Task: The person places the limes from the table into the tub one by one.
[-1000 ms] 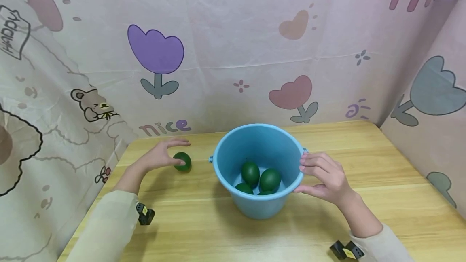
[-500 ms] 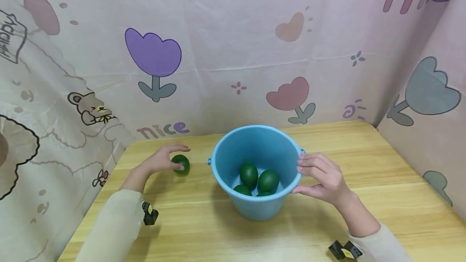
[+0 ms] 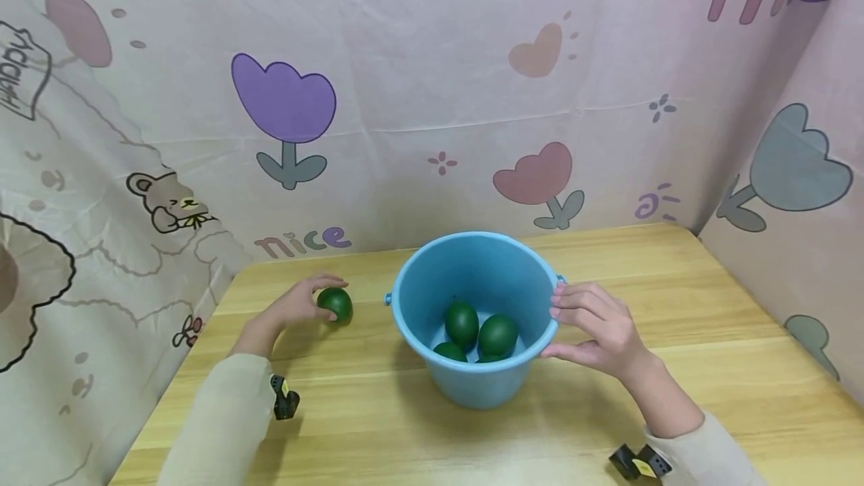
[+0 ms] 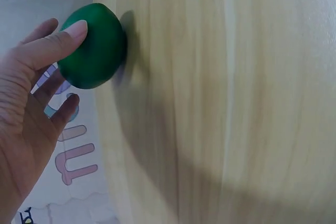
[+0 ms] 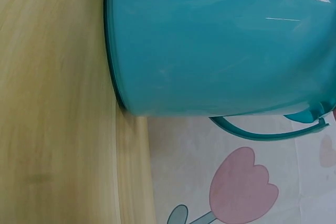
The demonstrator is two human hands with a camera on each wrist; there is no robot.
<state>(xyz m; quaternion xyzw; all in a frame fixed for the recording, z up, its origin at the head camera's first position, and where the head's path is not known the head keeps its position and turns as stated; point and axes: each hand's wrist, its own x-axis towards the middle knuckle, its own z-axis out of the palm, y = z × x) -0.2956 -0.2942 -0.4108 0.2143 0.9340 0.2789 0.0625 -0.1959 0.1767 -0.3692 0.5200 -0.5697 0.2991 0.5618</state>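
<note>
At the left of the head view my left hand pinches a smooth, dark green, egg-shaped fruit close over the tabletop. The left wrist view shows the thumb across the near side of this fruit, with the other fingers behind it. A light blue plastic bucket stands upright at mid-table. Several similar green fruits lie on its floor, some partly hidden by the front rim. My right hand holds the bucket's right side at the rim, fingertips on the edge and thumb lower down.
Light wood covers the tabletop. A printed cloth hangs along the back and both sides. The bucket's handle hangs behind it in the right wrist view. Black wrist cameras sit by both sleeves.
The left thumb and fingers have moved down and closed in on the green fruit, which they now pinch. My right hand and the bucket stay put; the head view has shifted slightly.
</note>
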